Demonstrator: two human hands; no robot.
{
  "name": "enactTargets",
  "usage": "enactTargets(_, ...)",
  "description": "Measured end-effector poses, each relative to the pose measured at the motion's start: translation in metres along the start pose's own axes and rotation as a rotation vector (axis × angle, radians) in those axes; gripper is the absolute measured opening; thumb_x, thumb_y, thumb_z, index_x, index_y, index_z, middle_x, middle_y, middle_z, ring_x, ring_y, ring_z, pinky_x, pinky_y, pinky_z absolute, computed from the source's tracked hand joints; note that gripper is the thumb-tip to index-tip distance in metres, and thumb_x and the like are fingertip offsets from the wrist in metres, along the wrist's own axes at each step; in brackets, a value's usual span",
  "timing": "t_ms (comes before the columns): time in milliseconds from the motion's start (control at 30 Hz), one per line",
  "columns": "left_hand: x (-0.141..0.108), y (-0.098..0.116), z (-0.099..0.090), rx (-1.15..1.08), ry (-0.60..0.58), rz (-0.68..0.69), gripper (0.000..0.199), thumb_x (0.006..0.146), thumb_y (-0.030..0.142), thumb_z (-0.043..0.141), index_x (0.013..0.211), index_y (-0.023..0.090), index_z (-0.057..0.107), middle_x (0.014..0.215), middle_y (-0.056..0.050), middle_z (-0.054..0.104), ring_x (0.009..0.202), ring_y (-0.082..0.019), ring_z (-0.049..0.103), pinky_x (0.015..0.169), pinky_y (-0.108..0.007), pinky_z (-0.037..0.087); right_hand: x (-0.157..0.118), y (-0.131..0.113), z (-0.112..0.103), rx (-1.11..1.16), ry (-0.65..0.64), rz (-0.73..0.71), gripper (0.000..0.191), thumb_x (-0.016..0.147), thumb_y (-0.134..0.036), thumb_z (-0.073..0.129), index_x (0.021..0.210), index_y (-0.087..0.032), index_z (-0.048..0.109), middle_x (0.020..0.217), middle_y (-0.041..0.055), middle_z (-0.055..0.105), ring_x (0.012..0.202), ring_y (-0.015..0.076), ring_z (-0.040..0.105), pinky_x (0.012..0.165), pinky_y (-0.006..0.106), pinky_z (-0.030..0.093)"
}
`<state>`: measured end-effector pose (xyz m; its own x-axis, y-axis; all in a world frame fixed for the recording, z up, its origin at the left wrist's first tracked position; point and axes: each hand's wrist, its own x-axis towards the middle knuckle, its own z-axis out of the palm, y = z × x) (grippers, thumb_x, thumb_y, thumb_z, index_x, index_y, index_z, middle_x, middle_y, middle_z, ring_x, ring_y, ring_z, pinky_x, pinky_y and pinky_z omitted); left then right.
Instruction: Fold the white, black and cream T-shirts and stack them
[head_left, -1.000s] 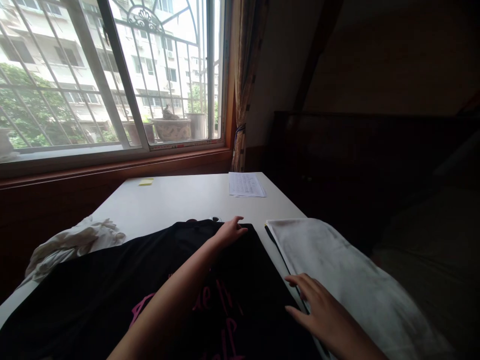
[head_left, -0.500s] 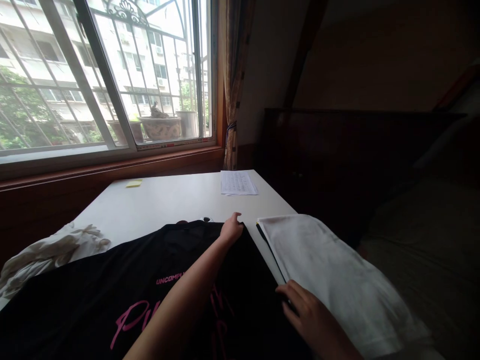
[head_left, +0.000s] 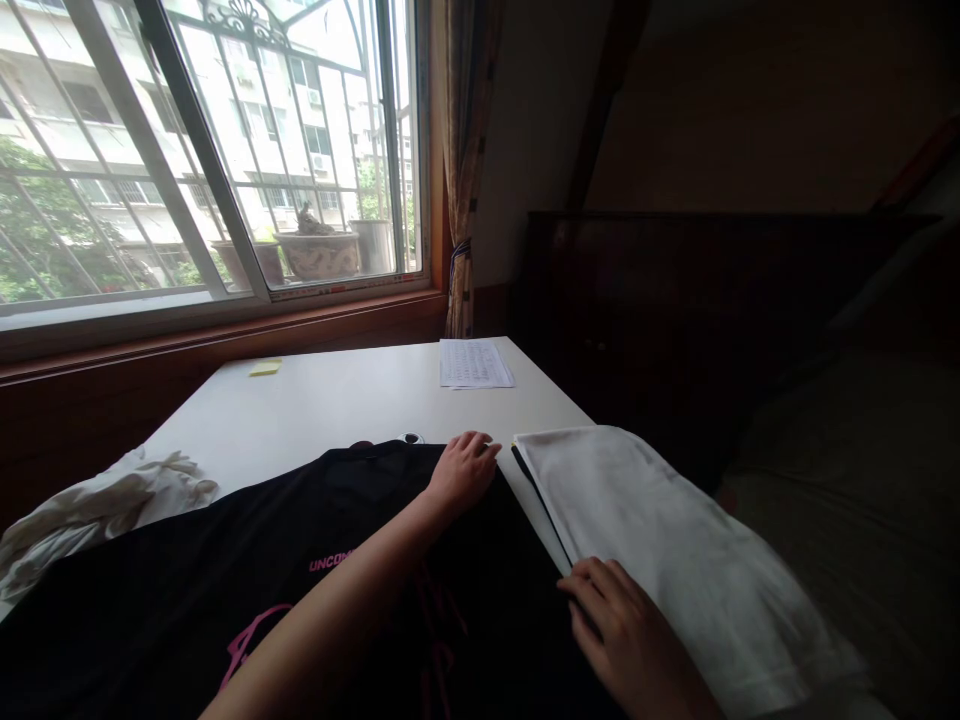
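A black T-shirt with pink lettering is spread over the white table. My left arm reaches across it, and my left hand rests palm down near the upper right corner of the shirt, fingers loosely stretched toward its edge. Lower on that same side, my right hand has its fingers curled on the shirt's edge; the fingertips are partly lost in shadow. Close beside this hand lies a white folded cloth with a dark strip along its left edge.
A crumpled whitish cloth lies at the table's left. Paper sheets and a yellow sticky note are on the far part of the white table. Behind stand a barred window and a tied curtain.
My left hand has turned over from a pointing, pinched pose to lying flatter on the shirt, its fingers shifted slightly right. My right hand has barely moved.
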<state>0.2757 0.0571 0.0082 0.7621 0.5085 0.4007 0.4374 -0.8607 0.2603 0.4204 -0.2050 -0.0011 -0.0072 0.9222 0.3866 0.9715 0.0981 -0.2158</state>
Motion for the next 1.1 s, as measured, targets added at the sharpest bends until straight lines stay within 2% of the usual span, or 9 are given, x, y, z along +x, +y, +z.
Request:
enactTargets(100,-0.015,0.001,-0.001,0.007,-0.093,0.257,0.036,0.104,0.030,0.045,0.135,0.024,0.062,0.146,-0.008,0.058,0.141,-0.026,0.046,0.123,-0.045,0.030,0.007,-0.007,-0.008,0.029,-0.020,0.002,0.023,0.091,-0.009,0.052,0.104,-0.024,0.066,0.107,0.0076,0.064,0.099,0.0267,0.063,0.088,0.045,0.053)
enactTargets(167,-0.023,-0.001,0.002,-0.006,-0.169,0.314,0.041,0.103,0.035,0.048,0.142,0.024,0.057,0.156,-0.008,0.050,0.148,-0.026,0.039,0.126,-0.048,0.025,0.017,-0.015,-0.012,0.064,-0.039,-0.017,0.020,0.094,-0.012,0.053,0.105,-0.024,0.065,0.110,0.0079,0.063,0.103,0.0265,0.062,0.090,0.044,0.052)
enactTargets(267,-0.028,-0.005,0.008,-0.040,-0.249,0.302,0.053,0.104,0.040,0.047,0.154,0.023,0.042,0.163,-0.008,0.038,0.154,-0.025,0.029,0.126,-0.051,0.021,0.033,-0.028,-0.010,0.111,-0.094,-0.064,0.016,0.097,-0.015,0.054,0.106,-0.024,0.064,0.109,0.0068,0.063,0.103,0.0249,0.061,0.091,0.042,0.051)
enactTargets(367,-0.025,-0.010,0.010,-0.060,-0.281,0.298,0.056,0.105,0.044,0.045,0.157,0.026,0.036,0.165,-0.008,0.034,0.155,-0.024,0.025,0.127,-0.051,0.018,0.043,-0.038,0.001,0.094,-0.190,-0.054,0.008,0.092,-0.016,0.065,0.095,-0.023,0.064,0.098,0.0039,0.063,0.093,0.0235,0.061,0.083,0.039,0.051)
enactTargets(467,-0.019,-0.014,0.010,-0.060,-0.298,0.299,0.058,0.105,0.047,0.044,0.158,0.027,0.034,0.165,-0.007,0.032,0.155,-0.023,0.024,0.127,-0.051,0.016,0.043,-0.041,0.011,0.079,-0.266,-0.029,0.013,0.086,-0.016,0.073,0.086,-0.023,0.062,0.092,0.0009,0.063,0.087,0.0219,0.061,0.077,0.036,0.049)
enactTargets(633,-0.010,-0.020,0.016,-0.039,-0.280,0.283,0.058,0.106,0.049,0.041,0.159,0.028,0.031,0.166,-0.007,0.029,0.155,-0.022,0.023,0.127,-0.053,0.015,0.036,-0.037,0.014,0.153,-0.338,-0.044,0.015,0.089,-0.018,0.073,0.084,-0.022,0.060,0.091,-0.0022,0.063,0.086,0.0178,0.060,0.077,0.031,0.045)
enactTargets(933,0.005,-0.027,0.024,0.015,-0.252,0.184,0.057,0.106,0.048,0.041,0.159,0.028,0.032,0.166,-0.007,0.030,0.155,-0.025,0.025,0.126,-0.054,0.017,0.034,-0.037,0.015,0.167,-0.353,-0.038,0.016,0.088,-0.018,0.074,0.085,-0.023,0.059,0.090,-0.0030,0.063,0.084,0.0175,0.059,0.075,0.031,0.043)
enactTargets(1100,0.009,-0.030,0.025,0.018,-0.245,0.150,0.056,0.106,0.047,0.039,0.159,0.029,0.032,0.166,-0.007,0.030,0.154,-0.025,0.026,0.126,-0.055,0.016,0.036,-0.038,0.010,0.186,-0.416,-0.001,0.018,0.088,-0.023,0.076,0.085,-0.023,0.059,0.092,-0.0024,0.064,0.088,0.0186,0.059,0.078,0.032,0.044)
